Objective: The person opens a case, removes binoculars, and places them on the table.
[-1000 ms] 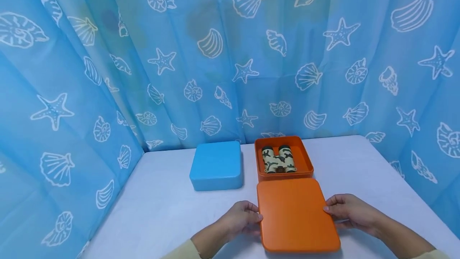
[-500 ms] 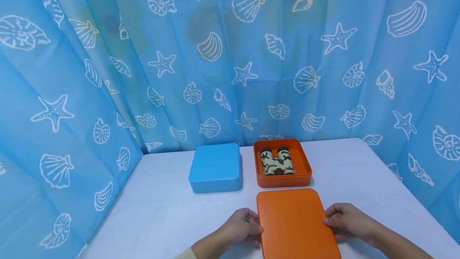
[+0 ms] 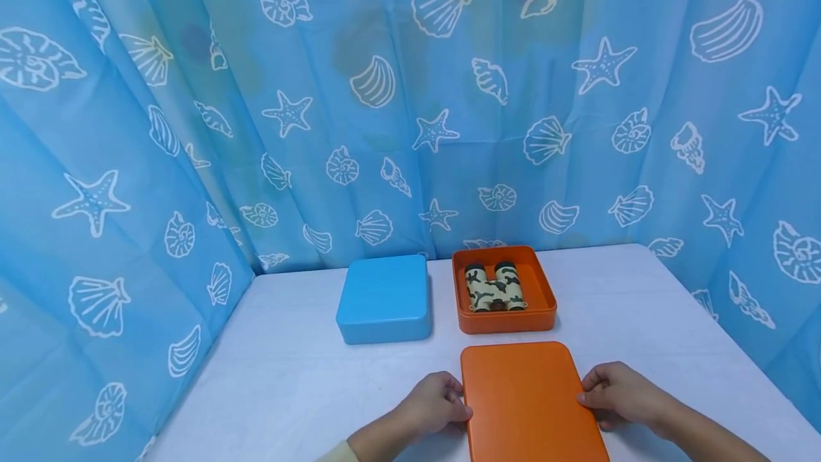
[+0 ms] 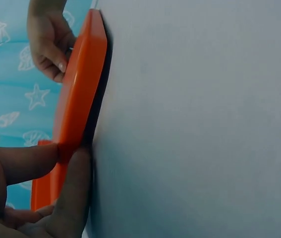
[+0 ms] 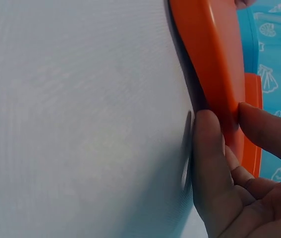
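Note:
An orange square lid (image 3: pixel 529 405) lies low over the near part of the table, its top face up. My left hand (image 3: pixel 432 403) pinches its left edge, thumb on top and fingers at the side and underneath. On the opposite edge my right hand (image 3: pixel 618 394) pinches it the same way. Both wrist views show a dark shadow line under the lid's rim, close over the white cloth. Just beyond the lid stands an orange box (image 3: pixel 507 323), uncovered, with camouflage binoculars (image 3: pixel 495 287) lying inside, toward its left.
A light blue box (image 3: pixel 385 298) with its top covered stands left of the orange box. The table has a white cloth (image 3: pixel 288 376). A blue curtain (image 3: pixel 398 91) with shell and starfish prints hangs behind and along both sides.
Both hands have drawn the lid toward the person and lowered it, opening a gap between it and the orange box. In the last half second it has barely shifted.

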Demonstrator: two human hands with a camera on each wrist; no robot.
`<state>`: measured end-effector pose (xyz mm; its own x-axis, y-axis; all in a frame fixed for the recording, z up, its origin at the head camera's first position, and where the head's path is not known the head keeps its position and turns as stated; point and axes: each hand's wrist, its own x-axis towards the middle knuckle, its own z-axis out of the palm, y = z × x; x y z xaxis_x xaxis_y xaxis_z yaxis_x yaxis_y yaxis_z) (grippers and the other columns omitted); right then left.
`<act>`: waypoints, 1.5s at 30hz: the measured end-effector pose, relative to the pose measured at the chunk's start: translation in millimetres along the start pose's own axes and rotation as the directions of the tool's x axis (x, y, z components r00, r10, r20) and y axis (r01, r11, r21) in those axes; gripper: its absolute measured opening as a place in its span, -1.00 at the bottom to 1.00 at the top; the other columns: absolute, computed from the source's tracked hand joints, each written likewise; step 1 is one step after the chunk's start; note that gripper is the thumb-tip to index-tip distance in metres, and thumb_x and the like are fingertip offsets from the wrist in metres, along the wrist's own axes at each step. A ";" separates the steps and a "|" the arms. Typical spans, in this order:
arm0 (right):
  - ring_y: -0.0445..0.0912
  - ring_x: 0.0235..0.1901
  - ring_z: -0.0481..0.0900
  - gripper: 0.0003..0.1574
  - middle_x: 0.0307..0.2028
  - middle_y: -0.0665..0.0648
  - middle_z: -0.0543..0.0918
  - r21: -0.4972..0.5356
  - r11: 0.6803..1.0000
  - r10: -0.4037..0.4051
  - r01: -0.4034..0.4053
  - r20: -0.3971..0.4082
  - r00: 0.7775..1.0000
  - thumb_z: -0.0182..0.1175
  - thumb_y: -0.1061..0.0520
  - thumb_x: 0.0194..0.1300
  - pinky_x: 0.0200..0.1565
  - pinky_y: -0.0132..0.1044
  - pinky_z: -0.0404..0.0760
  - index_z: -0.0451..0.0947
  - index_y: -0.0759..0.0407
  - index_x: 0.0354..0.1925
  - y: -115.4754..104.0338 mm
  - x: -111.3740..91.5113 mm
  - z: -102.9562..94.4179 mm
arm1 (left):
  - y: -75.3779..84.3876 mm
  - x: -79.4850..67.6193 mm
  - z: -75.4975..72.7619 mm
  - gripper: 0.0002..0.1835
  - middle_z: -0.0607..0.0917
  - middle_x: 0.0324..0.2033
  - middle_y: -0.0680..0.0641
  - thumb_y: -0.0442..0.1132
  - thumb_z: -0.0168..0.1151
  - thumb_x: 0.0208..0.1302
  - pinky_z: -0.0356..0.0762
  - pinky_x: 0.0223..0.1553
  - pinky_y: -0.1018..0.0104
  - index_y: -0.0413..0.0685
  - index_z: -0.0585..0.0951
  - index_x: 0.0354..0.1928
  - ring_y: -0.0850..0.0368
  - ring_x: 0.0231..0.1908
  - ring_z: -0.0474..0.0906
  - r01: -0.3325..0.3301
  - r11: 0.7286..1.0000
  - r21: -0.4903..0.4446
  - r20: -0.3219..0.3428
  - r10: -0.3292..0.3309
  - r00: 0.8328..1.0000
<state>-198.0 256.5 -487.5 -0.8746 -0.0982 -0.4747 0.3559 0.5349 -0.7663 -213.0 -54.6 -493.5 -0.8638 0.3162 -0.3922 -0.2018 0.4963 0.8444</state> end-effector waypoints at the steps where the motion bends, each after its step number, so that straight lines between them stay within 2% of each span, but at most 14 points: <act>1: -0.08 -0.50 0.48 -0.56 -0.47 0.12 0.52 -0.008 1.000 0.001 -0.001 -0.003 1.000 0.31 0.02 0.00 -0.42 -0.26 0.56 0.45 0.30 -0.26 -0.3 0.3 0.5 | 0.7 0.5 -0.2 -0.75 0.56 -0.56 -0.10 -0.34 0.33 -0.03 0.54 -0.56 0.30 -0.11 0.45 -0.32 0.09 -0.58 0.54 0.003 1.000 0.016 0.000 -0.003 1.000; 10: -0.08 -0.49 0.48 -0.63 -0.47 0.11 0.53 -0.079 0.997 0.000 -0.001 -0.009 1.000 0.28 0.04 0.03 -0.41 -0.26 0.56 0.46 0.30 -0.30 -3.6 1.2 1.6 | 6.3 3.5 -0.1 -0.76 0.56 -0.58 -0.05 -0.24 0.33 0.00 0.53 -0.54 0.27 -0.08 0.48 -0.32 0.10 -0.58 0.52 0.044 0.984 0.174 -0.012 -0.043 0.999; 20: -0.09 -0.54 0.48 -0.60 -0.52 0.07 0.53 -0.209 0.978 -0.014 0.006 -0.035 0.999 0.30 -0.07 -0.01 -0.46 -0.27 0.54 0.48 0.22 -0.39 -5.2 4.6 1.3 | 10.7 4.6 0.5 -0.77 0.55 -0.59 -0.02 -0.20 0.33 0.00 0.52 -0.53 0.27 -0.06 0.49 -0.33 0.11 -0.58 0.51 0.067 0.967 0.244 -0.034 -0.060 0.998; 24: -0.10 -0.57 0.45 -0.59 -0.55 0.06 0.51 -0.301 0.954 -0.024 0.008 -0.049 0.998 0.29 -0.11 -0.02 -0.50 -0.29 0.50 0.47 0.19 -0.42 -7.5 5.0 1.8 | 14.1 3.4 1.0 -0.75 0.53 -0.60 0.01 -0.15 0.34 -0.01 0.50 -0.53 0.28 -0.04 0.51 -0.30 0.12 -0.59 0.48 0.078 0.942 0.325 -0.050 -0.065 0.997; 28: -0.11 -0.60 0.42 -0.60 -0.60 0.06 0.48 -0.406 0.914 -0.054 0.024 -0.062 0.997 0.29 -0.14 -0.02 -0.54 -0.30 0.45 0.47 0.15 -0.46 -11.3 4.0 1.7 | 18.3 1.4 -1.1 -0.69 0.52 -0.60 0.03 -0.09 0.35 -0.03 0.47 -0.53 0.28 -0.02 0.52 -0.25 0.13 -0.58 0.46 0.095 0.914 0.394 -0.061 -0.077 0.995; 30: -0.11 -0.61 0.41 -0.59 -0.61 0.05 0.47 -0.449 0.893 -0.074 0.033 -0.074 0.994 0.28 -0.15 -0.01 -0.54 -0.31 0.45 0.48 0.15 -0.44 -15.1 3.6 -0.2 | 20.0 2.2 -4.7 -0.64 0.52 -0.59 0.05 -0.07 0.34 -0.02 0.47 -0.55 0.28 -0.03 0.52 -0.18 0.14 -0.59 0.46 0.075 0.900 0.429 -0.060 -0.054 0.997; 32: -0.12 -0.61 0.39 -0.58 -0.61 0.04 0.47 -0.491 0.870 -0.109 0.047 -0.098 0.989 0.27 -0.15 0.00 -0.53 -0.31 0.45 0.50 0.17 -0.39 -21.5 4.5 -3.9 | 22.7 6.0 -11.2 -0.58 0.53 -0.57 0.09 -0.04 0.32 0.00 0.46 -0.57 0.30 -0.03 0.51 -0.10 0.18 -0.59 0.45 0.016 0.875 0.485 -0.060 0.015 0.998; 34: -0.12 -0.60 0.38 -0.60 -0.59 0.02 0.46 -0.525 0.848 -0.159 0.068 -0.130 0.979 0.26 -0.11 0.03 -0.52 -0.32 0.46 0.52 0.19 -0.34 -29.6 7.5 -8.2 | 26.3 12.7 -18.3 -0.53 0.56 -0.52 0.10 -0.01 0.28 0.04 0.45 -0.57 0.35 -0.03 0.49 -0.02 0.23 -0.56 0.45 -0.073 0.828 0.555 -0.059 0.127 0.990; 36: -0.12 -0.58 0.37 -0.61 -0.57 0.01 0.47 -0.548 0.830 -0.225 0.102 -0.162 0.961 0.26 -0.07 0.05 -0.51 -0.32 0.48 0.53 0.20 -0.28 -38.0 11.9 -12.3 | 31.1 21.4 -25.5 -0.50 0.59 -0.40 0.11 0.04 0.23 0.08 0.47 -0.51 0.38 -0.03 0.46 0.04 0.27 -0.48 0.46 -0.160 0.752 0.639 -0.071 0.265 0.962; 39: -0.13 -0.50 0.42 -0.65 -0.49 0.00 0.52 -0.575 0.800 -0.333 0.169 -0.193 0.923 0.27 -0.03 0.05 -0.45 -0.28 0.54 0.55 0.16 -0.25 -51.9 21.9 -16.0 | 37.5 36.2 -33.2 -0.44 0.57 -0.18 0.08 0.12 0.15 0.12 0.51 -0.28 0.36 0.00 0.42 0.10 0.26 -0.25 0.46 -0.217 0.586 0.781 -0.093 0.453 0.886; 41: -0.12 -0.42 0.44 -0.66 -0.42 0.00 0.54 -0.596 0.772 -0.406 0.221 -0.195 0.893 0.27 -0.03 0.05 -0.40 -0.23 0.57 0.55 0.13 -0.24 -60.7 29.1 -17.6 | 40.5 47.9 -35.6 -0.40 0.51 -0.06 0.04 0.18 0.08 0.14 0.45 -0.09 0.29 -0.02 0.39 0.14 0.20 -0.08 0.40 -0.212 0.461 0.862 -0.086 0.545 0.834; 42: -0.11 -0.39 0.46 -0.67 -0.39 0.00 0.55 -0.606 0.757 -0.438 0.245 -0.192 0.878 0.28 -0.03 0.05 -0.37 -0.22 0.57 0.56 0.11 -0.24 -65.3 32.9 -17.5 | 41.6 53.8 -36.2 -0.38 0.47 0.00 0.01 0.20 0.04 0.16 0.38 0.01 0.24 -0.04 0.36 0.16 0.15 0.01 0.35 -0.200 0.398 0.896 -0.074 0.576 0.814; 43: -0.09 -0.35 0.46 -0.65 -0.36 0.01 0.55 -0.616 0.740 -0.470 0.271 -0.185 0.863 0.27 -0.04 0.05 -0.34 -0.18 0.57 0.56 0.11 -0.22 -70.1 36.8 -17.7 | 42.7 59.5 -36.3 -0.34 0.44 0.04 -0.02 0.22 -0.02 0.18 0.30 0.08 0.19 -0.06 0.33 0.18 0.10 0.07 0.30 -0.188 0.342 0.921 -0.058 0.596 0.801; 45: -0.06 -0.30 0.46 -0.64 -0.31 0.03 0.55 -0.650 0.689 -0.540 0.321 -0.163 0.826 0.26 -0.04 0.07 -0.28 -0.14 0.56 0.55 0.12 -0.19 -79.4 44.8 -17.5 | 44.8 71.0 -36.2 -0.27 0.35 0.14 -0.07 0.28 -0.16 0.21 0.13 0.18 0.11 -0.10 0.26 0.24 0.01 0.18 0.18 -0.163 0.246 0.956 -0.022 0.611 0.791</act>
<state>-271.2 224.2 -440.4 -0.9682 -0.2325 0.0922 -0.2499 0.8824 -0.3986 -300.0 -39.2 -470.3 -0.8168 0.5358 0.2139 0.5326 0.8428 -0.0773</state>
